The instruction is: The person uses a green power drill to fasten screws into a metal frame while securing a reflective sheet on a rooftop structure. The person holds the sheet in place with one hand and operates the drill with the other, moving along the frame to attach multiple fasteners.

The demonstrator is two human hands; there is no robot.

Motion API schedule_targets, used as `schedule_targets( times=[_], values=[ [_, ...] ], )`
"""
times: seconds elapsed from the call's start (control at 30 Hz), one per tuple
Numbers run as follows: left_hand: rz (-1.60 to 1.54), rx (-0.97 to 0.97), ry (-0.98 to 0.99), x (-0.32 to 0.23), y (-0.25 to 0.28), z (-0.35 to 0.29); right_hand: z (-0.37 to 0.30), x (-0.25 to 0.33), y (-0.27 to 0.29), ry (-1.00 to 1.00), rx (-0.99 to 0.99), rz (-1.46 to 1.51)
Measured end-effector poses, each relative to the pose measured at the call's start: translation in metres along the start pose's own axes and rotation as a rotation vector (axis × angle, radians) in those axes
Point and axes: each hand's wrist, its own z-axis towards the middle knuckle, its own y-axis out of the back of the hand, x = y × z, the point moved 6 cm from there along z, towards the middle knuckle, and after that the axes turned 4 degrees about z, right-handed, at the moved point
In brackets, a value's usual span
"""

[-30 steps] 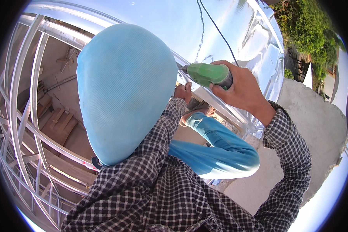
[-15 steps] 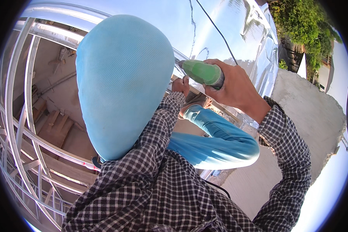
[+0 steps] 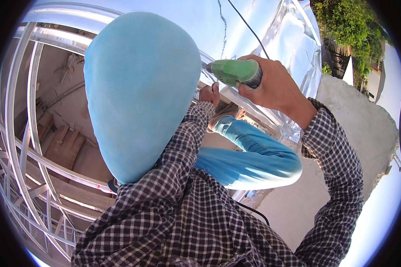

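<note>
My right hand (image 3: 278,84) grips a green power drill (image 3: 236,72) by its body. The drill lies nearly level, its dark nose pointing left toward the edge of a shiny foil sheet (image 3: 187,26) and the metal framing under it. Just below the nose, my left hand (image 3: 209,94) is closed with the thumb upward. My raised knee in light blue trousers (image 3: 142,89) partly hides that hand, so what its fingers hold cannot be made out. The drill's tip meets the bright edge near the knee, and contact there is unclear.
Silvery metal trusses (image 3: 33,102) curve along the left, above a lower level with wooden boards (image 3: 67,147). A black cable (image 3: 249,29) crosses the foil. Rough concrete (image 3: 356,107) rises at right, with trees (image 3: 349,31) beyond. My other leg (image 3: 249,164) is folded below the drill.
My right hand and the drill have shifted slightly up and right. My left hand has moved a little up. The foil has shifted, its folds now showing lower, beneath the drill.
</note>
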Motion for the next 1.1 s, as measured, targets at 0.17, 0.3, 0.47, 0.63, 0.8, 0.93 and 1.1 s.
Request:
schedule_targets(
  times=[0.17,0.3,0.47,0.63,0.8,0.93,1.1],
  values=[
    [-0.008,-0.068,-0.065,0.0027,-0.0063,0.0008,-0.0041,-0.0008,-0.0012,0.038,-0.015,-0.002],
    [-0.006,-0.066,-0.058,0.0023,-0.0092,0.0,-0.0058,0.0004,-0.0014,0.043,0.003,0.007],
    [0.013,-0.085,-0.092,0.002,-0.0089,0.001,-0.004,-0.0023,-0.0006,0.06,-0.027,-0.053],
    [0.027,-0.043,-0.088,0.0002,-0.0067,0.0024,-0.0051,-0.0003,0.0004,0.075,-0.016,-0.045],
    [0.021,-0.065,-0.069,0.0007,-0.0057,-0.001,-0.0028,-0.001,0.003,0.053,-0.029,-0.039],
    [-0.02,-0.08,-0.073,0.0005,-0.0059,0.0006,0.0009,0.0001,0.004,0.045,-0.013,-0.056],
    [-0.012,-0.077,-0.057,0.0056,-0.0079,0.0025,0.0031,0.0044,0.0045,0.074,-0.008,-0.049]
  ],
)
